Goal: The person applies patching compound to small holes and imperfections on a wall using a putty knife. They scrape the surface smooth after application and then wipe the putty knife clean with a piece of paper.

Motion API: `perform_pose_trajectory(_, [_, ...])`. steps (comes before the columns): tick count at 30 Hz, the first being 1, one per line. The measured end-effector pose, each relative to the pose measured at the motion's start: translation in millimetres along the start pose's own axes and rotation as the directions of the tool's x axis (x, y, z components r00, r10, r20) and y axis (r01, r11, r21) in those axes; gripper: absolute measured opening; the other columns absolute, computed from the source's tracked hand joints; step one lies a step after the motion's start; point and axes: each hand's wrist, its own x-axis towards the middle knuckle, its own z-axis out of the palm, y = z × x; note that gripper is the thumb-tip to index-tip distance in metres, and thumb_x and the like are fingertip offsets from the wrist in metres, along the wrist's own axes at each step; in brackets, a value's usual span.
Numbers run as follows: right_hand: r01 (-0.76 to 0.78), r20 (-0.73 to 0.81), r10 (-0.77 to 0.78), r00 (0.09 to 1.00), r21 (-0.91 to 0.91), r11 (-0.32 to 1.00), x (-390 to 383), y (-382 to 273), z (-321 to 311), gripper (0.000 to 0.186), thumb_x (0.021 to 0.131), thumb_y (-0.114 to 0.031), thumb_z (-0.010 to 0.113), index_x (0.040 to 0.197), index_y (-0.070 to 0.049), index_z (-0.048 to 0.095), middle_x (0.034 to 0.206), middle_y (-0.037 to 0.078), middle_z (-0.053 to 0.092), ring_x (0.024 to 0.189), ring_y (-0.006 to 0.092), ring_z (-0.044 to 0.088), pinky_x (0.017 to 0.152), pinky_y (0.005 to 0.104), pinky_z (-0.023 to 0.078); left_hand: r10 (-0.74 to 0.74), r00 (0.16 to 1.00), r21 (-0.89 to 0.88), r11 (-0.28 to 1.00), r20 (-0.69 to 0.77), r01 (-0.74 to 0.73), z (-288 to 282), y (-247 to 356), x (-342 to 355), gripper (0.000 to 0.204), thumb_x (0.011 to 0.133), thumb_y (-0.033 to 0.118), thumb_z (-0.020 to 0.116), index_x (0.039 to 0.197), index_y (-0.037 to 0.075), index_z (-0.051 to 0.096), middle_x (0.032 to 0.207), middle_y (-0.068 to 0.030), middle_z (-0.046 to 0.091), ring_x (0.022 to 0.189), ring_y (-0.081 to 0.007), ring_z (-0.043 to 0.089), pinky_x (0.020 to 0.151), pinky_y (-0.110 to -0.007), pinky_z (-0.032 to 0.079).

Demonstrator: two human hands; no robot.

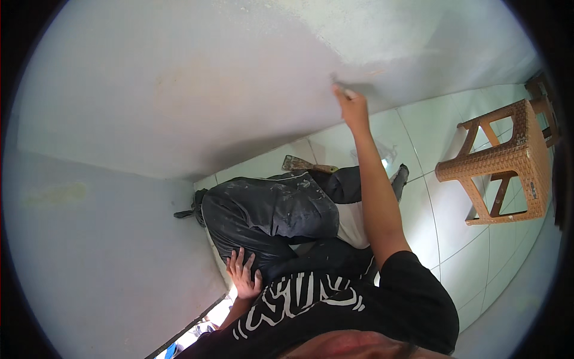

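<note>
My right arm reaches out to the painted wall [239, 78]. In my right hand [354, 109], fingers are closed around a small scraper [335, 80], its thin end at the wall; motion blurs it, and its grip is mostly hidden. My left hand [243, 278] lies with fingers spread on my dark, dust-marked trousers [269, 206], holding nothing. A putty knife [299, 163] with a wide, stained blade and a worn handle lies beside my leg, near the foot of the wall.
A brown woven-pattern plastic stool [519, 149] stands on the pale tiled floor [412, 206] to the right. A second wall [95, 239] meets the first at a corner on the left. Rough, lighter patches [353, 30] mark the upper wall. An opening [206, 320] shows at lower left.
</note>
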Motion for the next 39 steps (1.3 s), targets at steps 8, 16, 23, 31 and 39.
perform_pose_trajectory(8, [-0.112,0.005,0.115,0.993,0.269,0.957,0.1,-15.1,-5.6,0.055,0.094,-0.041,0.067,0.063,0.001,0.048,0.051,0.001,0.042,0.054,0.0093,0.037,0.049,0.0338,0.034,-0.003,1.000,-0.003,1.000,0.007,0.003,-1.5,1.3,-0.8,0.048,0.087,0.027,0.056,0.131,0.009,0.057,0.149,-0.0200,0.043,0.142,-0.0414,0.031,0.116,-0.058,0.016])
perform_pose_trajectory(16, [0.116,0.153,-0.076,0.985,-0.275,0.954,-0.9,0.6,-1.9,0.060,0.096,-0.045,0.060,0.066,0.005,0.045,0.057,0.015,0.033,0.054,0.0152,0.037,0.051,0.0393,0.034,0.001,1.000,0.012,1.000,0.008,-0.001,-1.4,1.4,-0.1,0.047,0.090,0.028,0.054,0.132,0.009,0.056,0.149,-0.0205,0.043,0.142,-0.0420,0.031,0.116,-0.058,0.016])
perform_pose_trajectory(23, [-0.038,0.113,0.015,0.994,0.208,0.977,1.6,-2.9,-12.9,0.056,0.102,-0.042,0.049,0.061,-0.008,0.037,0.055,-0.003,0.039,0.049,0.0106,0.033,0.049,0.0313,0.031,-0.005,1.000,0.001,1.000,-0.001,0.005,-0.7,1.9,-0.3,0.047,0.090,0.030,0.054,0.132,0.009,0.057,0.149,-0.0209,0.043,0.142,-0.0419,0.032,0.116,-0.058,0.015])
perform_pose_trajectory(31, [0.312,0.278,-0.237,0.931,-0.268,0.911,-15.8,-1.9,10.6,0.037,0.101,-0.033,0.050,0.083,-0.001,0.054,0.062,0.019,0.054,0.054,0.0368,0.053,0.056,0.0462,0.042,-0.002,1.000,0.008,1.000,0.009,0.002,-0.5,0.8,0.5,0.050,0.086,0.027,0.055,0.133,0.009,0.057,0.150,-0.0202,0.042,0.142,-0.0417,0.031,0.116,-0.057,0.015])
perform_pose_trajectory(39, [0.203,0.082,-0.187,0.979,-0.289,0.935,10.2,11.7,-7.4,0.042,0.101,-0.036,0.050,0.085,0.002,0.054,0.072,0.028,0.057,0.064,0.0462,0.055,0.061,0.0499,0.043,-0.008,1.000,0.000,1.000,0.012,0.008,-1.7,2.0,0.8,0.050,0.087,0.028,0.055,0.133,0.010,0.057,0.150,-0.0200,0.042,0.142,-0.0415,0.031,0.116,-0.057,0.015])
